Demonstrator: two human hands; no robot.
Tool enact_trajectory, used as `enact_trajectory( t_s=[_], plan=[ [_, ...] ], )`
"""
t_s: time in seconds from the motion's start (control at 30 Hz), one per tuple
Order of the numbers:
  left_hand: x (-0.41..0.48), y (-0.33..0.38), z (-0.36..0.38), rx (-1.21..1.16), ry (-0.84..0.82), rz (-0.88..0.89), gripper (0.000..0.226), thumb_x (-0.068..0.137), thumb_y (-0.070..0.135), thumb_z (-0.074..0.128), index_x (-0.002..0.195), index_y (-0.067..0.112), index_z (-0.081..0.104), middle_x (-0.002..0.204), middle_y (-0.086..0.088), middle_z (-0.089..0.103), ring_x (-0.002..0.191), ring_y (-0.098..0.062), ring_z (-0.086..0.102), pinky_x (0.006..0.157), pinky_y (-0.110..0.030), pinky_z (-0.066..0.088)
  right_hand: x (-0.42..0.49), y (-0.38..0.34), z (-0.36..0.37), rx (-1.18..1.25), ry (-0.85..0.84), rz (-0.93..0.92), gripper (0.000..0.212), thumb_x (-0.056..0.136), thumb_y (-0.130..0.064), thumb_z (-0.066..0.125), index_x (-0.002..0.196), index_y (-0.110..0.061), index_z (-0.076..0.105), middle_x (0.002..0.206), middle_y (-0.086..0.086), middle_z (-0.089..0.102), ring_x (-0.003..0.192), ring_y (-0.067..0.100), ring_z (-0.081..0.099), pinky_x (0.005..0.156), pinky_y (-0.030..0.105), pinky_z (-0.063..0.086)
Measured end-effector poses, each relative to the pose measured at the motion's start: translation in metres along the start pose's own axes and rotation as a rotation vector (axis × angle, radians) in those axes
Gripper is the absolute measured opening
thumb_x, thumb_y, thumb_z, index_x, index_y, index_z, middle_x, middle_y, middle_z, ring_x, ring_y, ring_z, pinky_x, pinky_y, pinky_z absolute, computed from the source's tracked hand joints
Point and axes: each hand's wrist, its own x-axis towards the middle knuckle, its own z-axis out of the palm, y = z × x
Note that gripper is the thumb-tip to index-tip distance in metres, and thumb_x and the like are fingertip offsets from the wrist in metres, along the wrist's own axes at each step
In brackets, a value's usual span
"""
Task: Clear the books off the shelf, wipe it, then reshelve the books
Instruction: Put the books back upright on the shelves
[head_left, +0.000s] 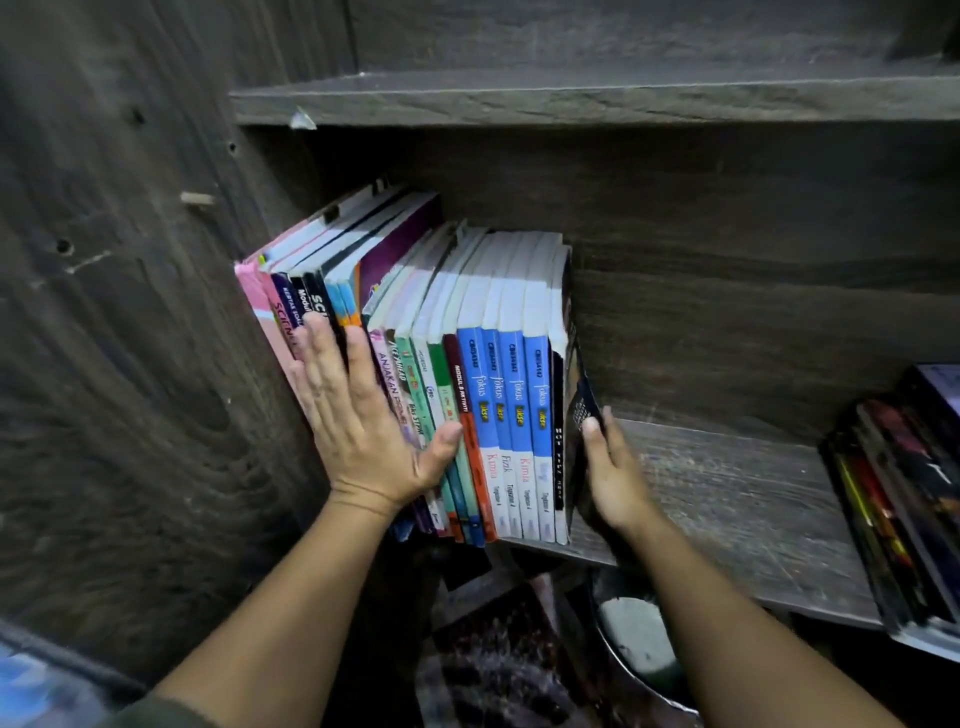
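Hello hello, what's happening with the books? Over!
Left hand flat on the spines. Right hand against the end cover. Row of books standing on the shelf. Other pile sits apart at right.

I see the shelf in dark grey-brown with a streaky wood grain. At its left end the books run from a pink cover through black spines and a purple cover to green spines, one dark red spine, then four spines blue above and white below. The last book is black. At the shelf's right edge, a dark stack of books shows red and yellow streaks.
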Motion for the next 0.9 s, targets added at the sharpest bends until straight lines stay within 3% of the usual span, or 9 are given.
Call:
enact_trajectory(
  t_s=[0.1, 0.17, 0.33, 0.47, 0.57, 0.63, 0.7, 0.8, 0.9],
  plan=[
    [-0.003, -0.013, -0.002, 0.004, 0.013, 0.043, 0.096, 0.086, 0.071, 0.03, 0.155, 0.013, -0.003, 0.161, -0.016, -0.003, 0.148, -0.032, -0.003, 0.118, -0.055, 0.003, 0.007, -0.011, 0.019, 0.106, 0.011, 0.002, 0.094, 0.076, -0.086, 0.019, 0.154, -0.033, 0.015, 0.159, -0.007, 0.018, 0.147, 0.016, 0.015, 0.119, 0.041, 0.013],
    [-0.005, -0.016, -0.001, -0.015, 0.021, 0.053, 0.097, 0.085, 0.072, 0.032, 0.155, 0.014, -0.003, 0.161, -0.006, -0.011, 0.147, -0.034, -0.005, 0.117, -0.056, 0.002, 0.021, -0.011, 0.026, 0.146, 0.039, 0.01, 0.105, 0.065, -0.097, 0.017, 0.151, -0.037, 0.022, 0.159, -0.006, 0.022, 0.146, 0.015, 0.019, 0.119, 0.047, 0.016],
    [-0.007, -0.009, 0.003, -0.069, 0.052, 0.061, 0.096, 0.084, 0.074, 0.029, 0.155, 0.017, 0.0, 0.161, -0.006, -0.012, 0.148, -0.034, -0.004, 0.115, -0.059, 0.0, 0.047, 0.011, 0.031, 0.389, -0.058, 0.098, 0.073, 0.074, -0.092, 0.03, 0.132, -0.051, 0.049, 0.142, -0.013, 0.05, 0.135, 0.012, 0.042, 0.113, 0.051, 0.029],
    [-0.005, -0.005, 0.008, -0.041, 0.063, 0.085, 0.099, 0.083, 0.075, 0.025, 0.155, 0.012, 0.0, 0.161, -0.009, -0.01, 0.148, -0.033, -0.004, 0.115, -0.06, -0.001, 0.03, -0.005, 0.034, 0.473, -0.167, 0.102, 0.054, 0.091, -0.071, 0.033, 0.119, -0.037, 0.064, 0.124, -0.002, 0.065, 0.121, 0.023, 0.057, 0.104, 0.054, 0.041],
    [-0.006, -0.011, 0.01, 0.013, 0.035, 0.061, 0.101, 0.082, 0.079, 0.019, 0.154, 0.014, -0.009, 0.161, -0.008, -0.015, 0.148, -0.03, -0.007, 0.116, -0.057, -0.001, 0.029, -0.005, 0.039, 0.424, -0.166, 0.137, 0.066, 0.085, -0.077, 0.036, 0.129, -0.033, 0.057, 0.135, 0.0, 0.058, 0.128, 0.024, 0.051, 0.107, 0.055, 0.038],
    [-0.007, -0.014, 0.008, 0.037, 0.015, 0.052, 0.1, 0.082, 0.079, 0.017, 0.154, 0.015, -0.012, 0.16, -0.006, -0.018, 0.148, -0.028, -0.009, 0.117, -0.054, -0.001, 0.032, -0.006, 0.036, 0.338, -0.134, 0.147, 0.078, 0.079, -0.085, 0.033, 0.134, -0.034, 0.051, 0.141, -0.003, 0.052, 0.133, 0.024, 0.046, 0.111, 0.052, 0.034],
    [-0.009, -0.016, 0.004, 0.047, -0.019, 0.056, 0.1, 0.083, 0.079, 0.017, 0.153, 0.015, -0.015, 0.159, -0.005, -0.022, 0.148, -0.027, -0.011, 0.117, -0.053, -0.002, 0.021, -0.02, 0.026, 0.133, -0.061, 0.081, 0.059, 0.094, -0.067, 0.031, 0.131, -0.028, 0.055, 0.132, 0.001, 0.059, 0.125, 0.028, 0.052, 0.107, 0.049, 0.039],
    [-0.009, -0.01, -0.006, 0.018, -0.042, 0.018, 0.101, 0.084, 0.078, 0.019, 0.153, 0.013, -0.014, 0.161, -0.01, -0.015, 0.148, -0.029, -0.011, 0.117, -0.056, -0.001, -0.001, -0.029, 0.007, -0.172, 0.062, -0.16, 0.046, 0.102, -0.046, 0.028, 0.126, -0.022, 0.059, 0.119, 0.007, 0.066, 0.111, 0.03, 0.06, 0.093, 0.041, 0.048],
    [0.005, 0.001, -0.016, -0.007, 0.035, 0.058, 0.094, 0.086, 0.069, 0.027, 0.154, 0.017, -0.01, 0.161, -0.004, -0.013, 0.147, -0.028, -0.011, 0.116, -0.056, -0.002, -0.025, -0.016, -0.008, -0.718, 0.208, -0.411, 0.052, 0.091, -0.038, 0.026, 0.122, -0.017, 0.063, 0.116, 0.007, 0.067, 0.106, 0.028, 0.06, 0.091, 0.039, 0.045]
  ],
)
